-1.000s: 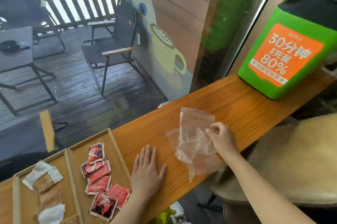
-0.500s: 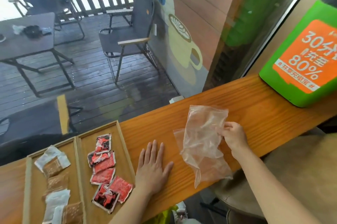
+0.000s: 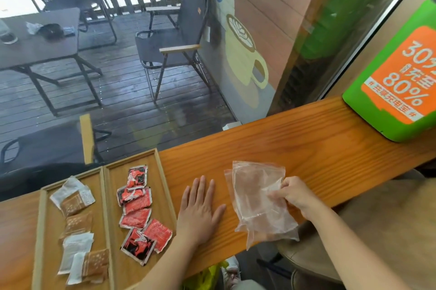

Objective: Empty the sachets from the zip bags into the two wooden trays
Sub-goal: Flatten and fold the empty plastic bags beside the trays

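Observation:
Two wooden trays sit side by side at the counter's left. The left tray (image 3: 43, 223) holds several white and brown sachets (image 3: 76, 223). The right tray (image 3: 165, 186) holds several red and black sachets (image 3: 139, 214). My left hand (image 3: 199, 212) lies flat, palm down, on the counter just right of the right tray, holding nothing. Two clear zip bags (image 3: 256, 200), which look empty, lie stacked on the counter to its right. My right hand (image 3: 292, 194) pinches the right edge of the top bag.
The narrow wooden counter (image 3: 306, 143) runs along a window, its near edge just below my hands. A green and orange box (image 3: 398, 87) stands at the far right. A beige stool seat (image 3: 377, 230) sits below the counter on the right.
The bag held up by my right hand has come down to lie flatter on the counter. My left hand has stayed flat. The view has shifted left, showing more of the trays.

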{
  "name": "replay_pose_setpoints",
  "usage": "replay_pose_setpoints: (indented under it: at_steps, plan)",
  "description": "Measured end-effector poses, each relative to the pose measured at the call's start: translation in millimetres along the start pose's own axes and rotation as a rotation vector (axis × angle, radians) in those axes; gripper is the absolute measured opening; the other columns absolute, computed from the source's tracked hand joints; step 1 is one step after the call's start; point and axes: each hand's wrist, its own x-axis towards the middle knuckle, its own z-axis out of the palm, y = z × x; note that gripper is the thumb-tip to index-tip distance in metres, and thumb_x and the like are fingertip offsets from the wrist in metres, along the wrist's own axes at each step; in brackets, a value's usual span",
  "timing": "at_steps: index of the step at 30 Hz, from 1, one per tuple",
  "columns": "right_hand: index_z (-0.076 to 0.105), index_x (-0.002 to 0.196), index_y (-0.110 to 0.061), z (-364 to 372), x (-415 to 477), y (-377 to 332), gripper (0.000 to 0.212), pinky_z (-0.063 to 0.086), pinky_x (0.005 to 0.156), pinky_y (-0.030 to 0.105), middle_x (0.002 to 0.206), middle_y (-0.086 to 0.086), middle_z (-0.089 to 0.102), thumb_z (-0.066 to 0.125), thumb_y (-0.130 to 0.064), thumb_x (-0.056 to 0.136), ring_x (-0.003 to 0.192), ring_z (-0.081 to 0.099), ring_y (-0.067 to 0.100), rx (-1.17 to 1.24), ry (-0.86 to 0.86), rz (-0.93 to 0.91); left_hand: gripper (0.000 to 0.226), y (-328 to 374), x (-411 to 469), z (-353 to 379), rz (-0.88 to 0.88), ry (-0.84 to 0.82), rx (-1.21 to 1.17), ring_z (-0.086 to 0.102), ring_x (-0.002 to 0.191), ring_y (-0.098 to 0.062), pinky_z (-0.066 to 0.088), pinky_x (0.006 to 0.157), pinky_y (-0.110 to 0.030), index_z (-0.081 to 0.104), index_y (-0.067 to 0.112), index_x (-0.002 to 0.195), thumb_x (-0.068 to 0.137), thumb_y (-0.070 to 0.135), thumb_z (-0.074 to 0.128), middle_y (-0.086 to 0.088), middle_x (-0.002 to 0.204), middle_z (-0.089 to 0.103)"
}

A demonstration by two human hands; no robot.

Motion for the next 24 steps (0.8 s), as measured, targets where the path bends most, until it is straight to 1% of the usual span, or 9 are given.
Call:
replay_pose_setpoints:
  at_steps: [2, 5, 8, 10, 12, 14, 16, 20, 24]
  plan:
    - [0.059, 0.087, 0.002, 6, 0, 1, 0.02, 0.056, 0.064, 0.035, 0.09, 0.015, 0.068, 0.073, -0.006, 0.074, 0.078, 0.066, 0.024, 0.005, 0.011, 0.011, 0.077, 1, 0, 0, -0.003, 0.012, -0.005, -0.025, 0.14, -0.016, -0.03, 0.102, -0.03, -0.018, 0.027, 0.143, 0.079, 0.068, -0.003, 0.001, 0.155, -0.021]
    - [0.055, 0.085, -0.007, 10, -1, 3, 0.018, 0.058, 0.073, 0.041, 0.088, 0.013, 0.063, 0.07, -0.002, 0.076, 0.082, 0.065, 0.026, 0.036, 0.027, -0.026, 0.076, 1, 0, 1, -0.01, 0.02, -0.002, -0.025, 0.14, -0.015, -0.022, 0.112, -0.035, -0.018, 0.028, 0.142, 0.079, 0.067, -0.003, 0.001, 0.155, -0.021]
    - [0.048, 0.1, -0.01, 6, 0, 7, 0.033, 0.059, 0.072, 0.042, 0.095, 0.01, 0.062, 0.069, 0.0, 0.076, 0.084, 0.065, 0.026, 0.13, 0.062, -0.073, 0.074, 3, -2, 1, -0.027, 0.037, -0.01, -0.024, 0.14, -0.014, -0.019, 0.113, -0.035, -0.016, 0.028, 0.143, 0.081, 0.066, -0.001, 0.002, 0.155, -0.019]
    - [0.039, 0.109, -0.019, 1, -1, 10, 0.048, 0.058, 0.072, 0.042, 0.1, 0.008, 0.061, 0.069, 0.001, 0.076, 0.089, 0.065, 0.026, 0.225, 0.095, -0.116, 0.073, 8, -4, 3, -0.058, 0.053, -0.006, -0.022, 0.14, -0.015, -0.016, 0.114, -0.036, -0.014, 0.028, 0.143, 0.082, 0.065, 0.0, 0.001, 0.156, -0.016]
    - [0.037, 0.114, -0.021, -5, -4, 11, 0.054, 0.056, 0.069, 0.038, 0.098, 0.004, 0.061, 0.068, 0.003, 0.076, 0.089, 0.063, 0.024, 0.309, 0.119, -0.161, 0.075, 13, -6, 4, -0.095, 0.064, -0.01, -0.017, 0.142, -0.016, -0.013, 0.115, -0.037, -0.011, 0.028, 0.145, 0.079, 0.065, -0.003, 0.0, 0.157, -0.012]
    - [0.043, 0.111, -0.016, -11, -8, 12, 0.047, 0.054, 0.064, 0.032, 0.092, 0.001, 0.063, 0.067, 0.004, 0.076, 0.083, 0.063, 0.02, 0.334, 0.121, -0.189, 0.079, 18, -11, 5, -0.116, 0.066, -0.008, -0.013, 0.144, -0.018, -0.01, 0.115, -0.038, -0.008, 0.027, 0.146, 0.076, 0.065, -0.006, -0.001, 0.158, -0.009]
    - [0.053, 0.1, -0.012, -15, -12, 14, 0.031, 0.054, 0.063, 0.031, 0.092, 0.007, 0.066, 0.067, 0.003, 0.076, 0.08, 0.065, 0.02, 0.289, 0.1, -0.219, 0.08, 22, -18, 7, -0.117, 0.062, 0.006, -0.012, 0.144, -0.019, -0.009, 0.115, -0.038, -0.007, 0.026, 0.146, 0.077, 0.067, -0.006, -0.002, 0.158, -0.008]
    - [0.062, 0.085, -0.009, -15, -23, 23, 0.014, 0.055, 0.073, 0.043, 0.097, 0.022, 0.068, 0.066, 0.002, 0.078, 0.086, 0.066, 0.034, 0.291, 0.046, -0.249, 0.08, 26, -37, 11, -0.094, 0.052, 0.022, -0.013, 0.144, -0.017, -0.01, 0.116, -0.037, -0.006, 0.026, 0.145, 0.076, 0.066, -0.009, -0.002, 0.158, -0.008]
    - [0.059, 0.088, 0.002, -6, -47, 38, 0.012, 0.05, 0.085, 0.055, 0.099, 0.03, 0.063, 0.066, -0.004, 0.079, 0.094, 0.061, 0.044, 0.305, 0.052, -0.281, 0.076, 20, -48, 13, -0.036, 0.053, 0.063, -0.009, 0.144, -0.018, -0.01, 0.114, -0.035, -0.002, 0.024, 0.146, 0.081, 0.064, -0.002, -0.003, 0.158, -0.004]
